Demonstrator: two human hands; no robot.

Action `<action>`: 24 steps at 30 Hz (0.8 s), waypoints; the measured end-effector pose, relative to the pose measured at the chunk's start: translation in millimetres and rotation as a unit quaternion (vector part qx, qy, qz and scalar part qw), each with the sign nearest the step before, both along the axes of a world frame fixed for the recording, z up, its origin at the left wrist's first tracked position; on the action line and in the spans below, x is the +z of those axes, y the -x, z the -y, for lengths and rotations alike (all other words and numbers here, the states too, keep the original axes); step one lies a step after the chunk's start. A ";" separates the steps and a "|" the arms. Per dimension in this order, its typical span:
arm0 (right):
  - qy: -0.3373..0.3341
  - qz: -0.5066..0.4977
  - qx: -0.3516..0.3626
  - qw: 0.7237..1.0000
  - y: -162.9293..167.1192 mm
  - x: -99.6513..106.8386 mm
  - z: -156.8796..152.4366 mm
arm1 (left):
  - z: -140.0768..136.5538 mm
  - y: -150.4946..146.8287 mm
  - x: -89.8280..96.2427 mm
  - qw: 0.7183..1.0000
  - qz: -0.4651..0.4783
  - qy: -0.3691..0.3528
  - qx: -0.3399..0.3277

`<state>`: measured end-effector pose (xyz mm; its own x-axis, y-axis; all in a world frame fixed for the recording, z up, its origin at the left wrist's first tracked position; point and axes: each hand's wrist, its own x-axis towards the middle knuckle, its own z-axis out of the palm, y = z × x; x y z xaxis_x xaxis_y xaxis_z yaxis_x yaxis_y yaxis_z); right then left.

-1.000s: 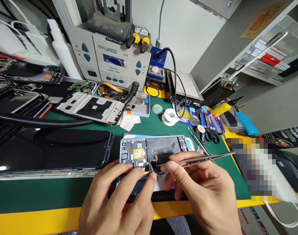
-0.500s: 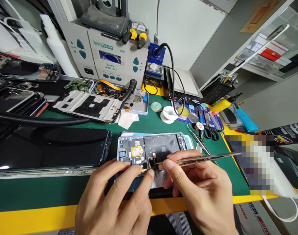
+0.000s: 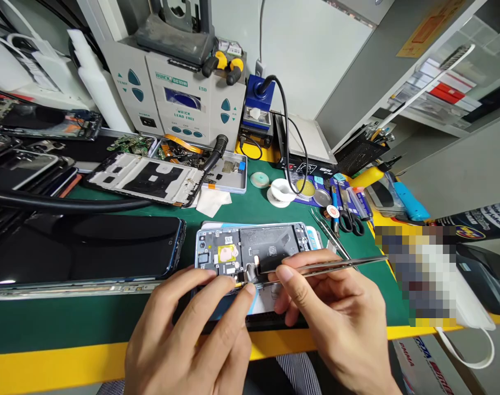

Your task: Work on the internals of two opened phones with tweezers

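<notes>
A workbench with a yellow edge point(image 3: 48, 367) has a green mat point(image 3: 69, 323) on top. On the mat sits a white spool point(image 3: 280, 195). Just left of the spool is a pale green disc point(image 3: 260, 179); farther left, a scrap of white paper point(image 3: 212, 203) and a shallow tray point(image 3: 237, 179). Well left of the spool and nearer the viewer lies a large black screen point(image 3: 89, 241), with other panels under it. Right of the spool are black-handled scissors point(image 3: 347, 215); metal tweezers point(image 3: 339, 243) lie to its right and nearer the viewer. In front of the spool, an opened phone point(image 3: 268, 241) lies over a pale panel point(image 3: 314, 240).

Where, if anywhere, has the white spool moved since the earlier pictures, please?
No, the white spool has not visibly moved: it keeps its spacing from the scissors, both shifting alike with the view.
</notes>
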<state>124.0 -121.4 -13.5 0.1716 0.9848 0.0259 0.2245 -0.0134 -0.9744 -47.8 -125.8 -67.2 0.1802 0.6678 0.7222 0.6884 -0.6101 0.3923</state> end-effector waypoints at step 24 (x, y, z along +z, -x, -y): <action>0.006 -0.110 -0.018 0.994 -8.1 -0.8 -3.6 | 3.0 1.2 0.0 1.000 0.004 -0.021 -0.020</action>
<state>132.2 -117.8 -14.3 0.2074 0.9779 -0.0272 0.0045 -0.0287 -0.9996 -49.0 -128.9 -67.2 0.2006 0.6285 0.7515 0.6596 -0.6538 0.3708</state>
